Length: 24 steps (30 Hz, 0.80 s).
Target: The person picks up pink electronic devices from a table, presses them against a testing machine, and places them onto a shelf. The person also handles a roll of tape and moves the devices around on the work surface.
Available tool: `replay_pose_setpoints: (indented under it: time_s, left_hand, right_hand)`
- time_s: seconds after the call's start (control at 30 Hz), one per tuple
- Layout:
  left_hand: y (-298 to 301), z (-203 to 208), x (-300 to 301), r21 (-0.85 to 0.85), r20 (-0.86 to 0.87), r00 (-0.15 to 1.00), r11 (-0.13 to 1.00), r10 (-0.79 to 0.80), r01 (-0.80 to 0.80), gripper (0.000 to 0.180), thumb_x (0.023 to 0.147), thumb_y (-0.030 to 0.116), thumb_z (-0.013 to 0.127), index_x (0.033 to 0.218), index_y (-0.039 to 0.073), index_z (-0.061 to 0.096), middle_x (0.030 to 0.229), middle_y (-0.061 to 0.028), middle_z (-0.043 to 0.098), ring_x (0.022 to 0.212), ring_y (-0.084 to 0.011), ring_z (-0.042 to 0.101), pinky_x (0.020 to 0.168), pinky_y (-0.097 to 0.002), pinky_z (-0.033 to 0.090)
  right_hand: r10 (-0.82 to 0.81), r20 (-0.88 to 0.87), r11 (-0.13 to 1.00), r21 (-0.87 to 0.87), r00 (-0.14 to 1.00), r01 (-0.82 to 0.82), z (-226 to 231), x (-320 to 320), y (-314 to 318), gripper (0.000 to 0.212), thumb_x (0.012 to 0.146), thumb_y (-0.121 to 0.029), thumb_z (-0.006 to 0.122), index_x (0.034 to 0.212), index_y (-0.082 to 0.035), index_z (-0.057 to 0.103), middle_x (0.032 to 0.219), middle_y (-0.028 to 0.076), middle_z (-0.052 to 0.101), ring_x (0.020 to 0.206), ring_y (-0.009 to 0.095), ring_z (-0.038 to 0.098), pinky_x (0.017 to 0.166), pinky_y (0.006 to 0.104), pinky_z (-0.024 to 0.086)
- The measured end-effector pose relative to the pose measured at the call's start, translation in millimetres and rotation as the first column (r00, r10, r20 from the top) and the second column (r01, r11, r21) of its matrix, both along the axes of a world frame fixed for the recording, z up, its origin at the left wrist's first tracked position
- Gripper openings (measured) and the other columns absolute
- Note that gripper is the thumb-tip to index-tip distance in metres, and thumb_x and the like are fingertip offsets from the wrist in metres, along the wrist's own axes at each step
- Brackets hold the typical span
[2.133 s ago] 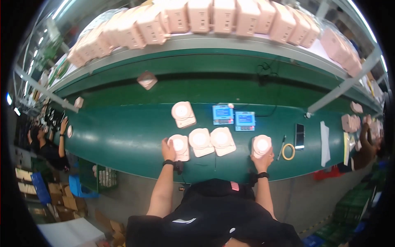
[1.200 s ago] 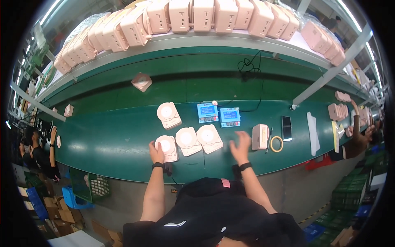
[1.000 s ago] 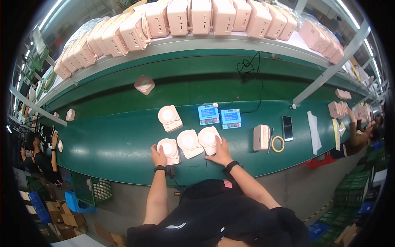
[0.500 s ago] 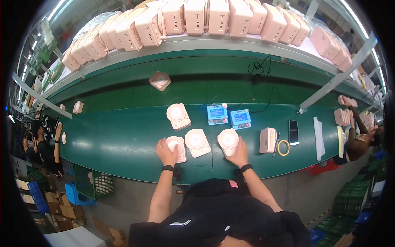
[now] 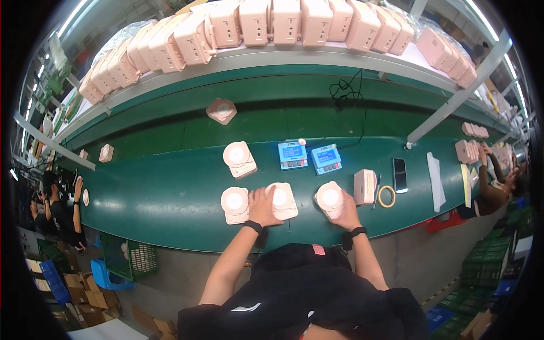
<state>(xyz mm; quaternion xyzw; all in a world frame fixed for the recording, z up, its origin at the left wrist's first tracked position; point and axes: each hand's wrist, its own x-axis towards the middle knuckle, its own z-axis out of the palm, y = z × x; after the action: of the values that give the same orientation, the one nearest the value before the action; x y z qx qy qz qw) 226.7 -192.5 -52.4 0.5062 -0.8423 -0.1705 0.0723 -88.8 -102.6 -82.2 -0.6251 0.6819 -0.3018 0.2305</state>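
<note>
Three pale pink devices shaped like small record players, each with a round white disc on top, lie in a row near me. My left hand [image 5: 263, 208] grips the left side of the middle record-player-shaped device [image 5: 285, 201], its fingers partly covering the disc. Just left of that hand lies the left device [image 5: 234, 203], apart from my fingers. My right hand [image 5: 347, 212] holds the right device [image 5: 329, 196] by its near right side. A similar device [image 5: 239, 158] sits farther back. Beyond the row stand two blue boxes with lit screens, the left blue box [image 5: 292, 156] and the right blue box [image 5: 326, 160].
A pink box-shaped unit [image 5: 364, 187], a yellow ring [image 5: 386, 196], a phone [image 5: 400, 175] and a white strip [image 5: 436, 181] lie to the right on the green table [image 5: 153, 198]. Pink units [image 5: 255, 22] line the shelf above. Co-workers sit at both ends.
My left hand has left the left device and moved right onto the middle one, which has shifted right. My right hand has slid its device to the right, closer to the box-shaped unit.
</note>
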Motion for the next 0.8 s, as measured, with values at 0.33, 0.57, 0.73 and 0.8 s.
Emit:
replay_pose_setpoints:
  time_s: [0.33, 0.57, 0.73, 0.8]
  left_hand:
    - [22.3, -5.6, -39.4, 0.050, -0.083, 0.996, 0.999, 0.022, -0.018, 0.125, 0.037, 0.047, 0.084, 0.141, 0.012, 0.024, 0.128, -0.0205, 0.037, 0.121, -0.0355, 0.035, 0.101, -0.0527, 0.020]
    - [25.8, -12.7, -36.8, 0.110, -0.111, 0.991, 0.992, 0.077, -0.064, 0.130, 0.036, 0.048, 0.085, 0.142, 0.011, 0.019, 0.131, -0.0198, 0.034, 0.124, -0.0349, 0.034, 0.100, -0.0517, 0.021]
    - [25.9, -17.4, -35.5, 0.124, -0.133, 0.986, 0.989, 0.097, -0.080, 0.133, 0.036, 0.047, 0.086, 0.141, 0.007, 0.016, 0.134, -0.0187, 0.032, 0.124, -0.0331, 0.035, 0.100, -0.0519, 0.022]
    - [25.9, -18.3, -35.4, 0.120, -0.155, 0.983, 0.989, 0.103, -0.084, 0.133, 0.035, 0.047, 0.086, 0.140, 0.004, 0.015, 0.135, -0.0183, 0.032, 0.125, -0.0320, 0.035, 0.100, -0.0520, 0.022]
  right_hand:
    - [-0.284, 0.027, 0.959, 0.014, 0.958, 0.284, -25.1, 11.6, -1.7, 0.107, 0.041, -0.015, 0.084, 0.131, 0.000, 0.028, 0.125, 0.020, 0.039, 0.118, 0.038, 0.037, 0.101, 0.0416, 0.032]
    - [-0.316, 0.070, 0.949, 0.009, 0.946, 0.316, -16.2, 16.5, 1.4, 0.109, 0.042, -0.015, 0.085, 0.132, -0.001, 0.025, 0.126, 0.020, 0.038, 0.118, 0.038, 0.036, 0.101, 0.0429, 0.031]
    - [-0.268, 0.006, 0.963, -0.025, 0.963, 0.268, -13.9, 18.8, 1.8, 0.110, 0.042, -0.016, 0.085, 0.132, -0.001, 0.024, 0.127, 0.021, 0.037, 0.119, 0.038, 0.035, 0.102, 0.0435, 0.029]
    - [-0.272, 0.007, 0.962, -0.024, 0.962, 0.272, -17.0, 18.8, 1.9, 0.111, 0.042, -0.016, 0.086, 0.132, -0.002, 0.024, 0.127, 0.020, 0.036, 0.120, 0.038, 0.034, 0.102, 0.0435, 0.028]
